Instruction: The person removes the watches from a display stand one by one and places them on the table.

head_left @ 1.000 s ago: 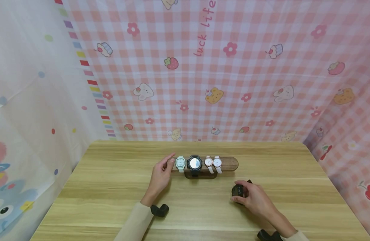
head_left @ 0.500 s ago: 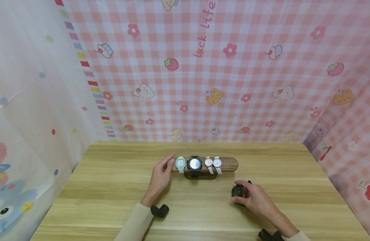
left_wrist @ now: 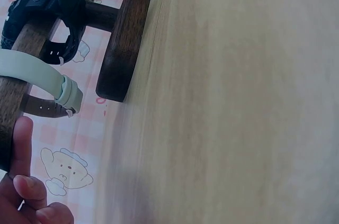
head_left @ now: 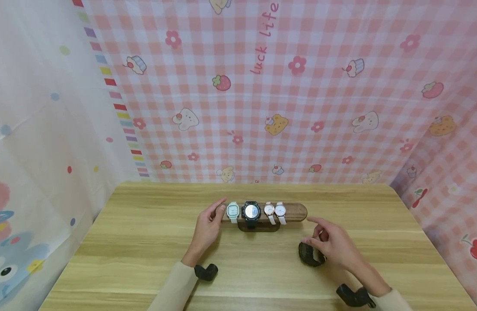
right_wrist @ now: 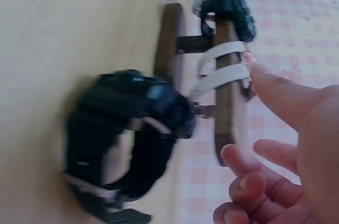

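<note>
A wooden watch stand [head_left: 297,212] carries a mint-green watch [head_left: 232,210], a black watch [head_left: 251,211] and two white-strapped watches, a left one [head_left: 269,210] and a right one [head_left: 280,210]. My left hand [head_left: 207,226] grips the stand's left end; in the left wrist view a finger [left_wrist: 22,144] lies along the bar beside the mint strap. A second black watch [head_left: 311,255], its strap in a closed loop, is at the front right. My right hand [head_left: 337,244] is just behind and right of it, fingers loose, apart from the watch in the right wrist view.
The light wooden table [head_left: 145,259] runs back to a pink checked cloth [head_left: 238,108]. White cloth [head_left: 48,142] hangs on the left. Each wrist bears a black mount, one on the left [head_left: 206,272] and one on the right [head_left: 353,296].
My right hand has let go of the loose black watch and shifted slightly up and right, its index finger reaching out. That watch looks tilted differently. My left hand stays on the stand.
</note>
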The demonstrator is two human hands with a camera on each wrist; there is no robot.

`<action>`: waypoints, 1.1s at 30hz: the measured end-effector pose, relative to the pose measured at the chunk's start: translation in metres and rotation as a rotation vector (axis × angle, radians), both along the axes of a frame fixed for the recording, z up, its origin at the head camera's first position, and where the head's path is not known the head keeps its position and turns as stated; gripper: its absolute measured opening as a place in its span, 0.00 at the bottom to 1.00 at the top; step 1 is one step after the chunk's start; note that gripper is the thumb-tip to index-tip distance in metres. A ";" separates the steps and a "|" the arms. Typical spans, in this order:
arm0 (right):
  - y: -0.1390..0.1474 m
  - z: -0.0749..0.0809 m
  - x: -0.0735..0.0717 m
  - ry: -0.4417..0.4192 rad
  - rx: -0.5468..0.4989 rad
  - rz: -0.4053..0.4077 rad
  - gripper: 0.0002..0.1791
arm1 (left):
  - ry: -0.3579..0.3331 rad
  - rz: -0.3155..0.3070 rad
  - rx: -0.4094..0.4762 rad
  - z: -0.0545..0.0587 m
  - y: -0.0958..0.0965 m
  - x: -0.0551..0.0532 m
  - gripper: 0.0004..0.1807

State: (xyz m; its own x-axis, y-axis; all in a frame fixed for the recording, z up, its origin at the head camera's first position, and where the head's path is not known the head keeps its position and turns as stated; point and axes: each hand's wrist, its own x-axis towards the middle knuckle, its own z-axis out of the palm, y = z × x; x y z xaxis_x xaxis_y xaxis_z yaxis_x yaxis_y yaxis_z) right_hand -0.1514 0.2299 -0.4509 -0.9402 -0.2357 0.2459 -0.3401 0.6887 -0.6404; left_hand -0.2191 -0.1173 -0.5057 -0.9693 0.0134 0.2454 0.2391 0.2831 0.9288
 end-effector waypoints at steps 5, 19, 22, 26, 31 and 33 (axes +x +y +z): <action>-0.005 0.014 -0.010 0.064 -0.005 0.012 0.30 | 0.002 0.004 0.001 -0.001 0.000 -0.001 0.18; -0.029 0.029 -0.048 -0.041 -0.019 0.090 0.30 | 0.013 0.000 0.004 0.004 0.002 0.001 0.18; -0.034 0.029 -0.052 -0.063 -0.034 0.103 0.31 | 0.017 -0.002 -0.001 0.004 0.002 0.001 0.19; -0.037 0.026 -0.057 -0.082 -0.065 0.131 0.31 | 0.025 -0.007 -0.006 -0.001 0.001 -0.002 0.20; -0.041 0.021 -0.061 -0.110 -0.079 0.139 0.31 | 0.022 -0.006 -0.003 -0.001 0.001 -0.002 0.20; -0.043 0.020 -0.062 -0.115 -0.071 0.135 0.30 | 0.017 -0.004 -0.001 -0.001 0.000 -0.002 0.20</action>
